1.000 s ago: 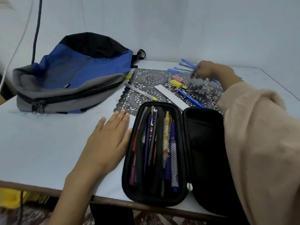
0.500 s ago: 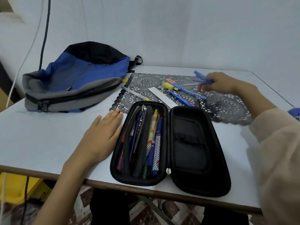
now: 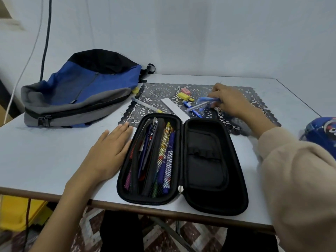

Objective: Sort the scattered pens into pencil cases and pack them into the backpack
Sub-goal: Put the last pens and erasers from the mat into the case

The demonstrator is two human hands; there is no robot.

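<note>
A black hard pencil case (image 3: 205, 179) lies open at the table's front edge, its left half packed with pens behind mesh, its right half bare. My left hand (image 3: 107, 153) rests flat on the table beside the case's left side. My right hand (image 3: 231, 100) holds a bunch of blue pens (image 3: 207, 103) over the black lace mat (image 3: 160, 91). On the mat lie a blue pen (image 3: 190, 108), a white pen with a yellow tip (image 3: 145, 104), a yellow highlighter (image 3: 184, 96) and a pink eraser (image 3: 185, 90). The blue, grey and black backpack (image 3: 81, 91) lies zipped at the back left.
A white ruler (image 3: 174, 109) lies on the mat above the case. A second blue pencil case (image 3: 321, 131) shows at the right edge behind my sleeve. A small yellow item (image 3: 135, 90) sits beside the backpack. Cables hang on the wall at left.
My right hand has drawn the bunch of blue pens back from the mat's far side toward the case. My left hand has stayed flat on the table.
</note>
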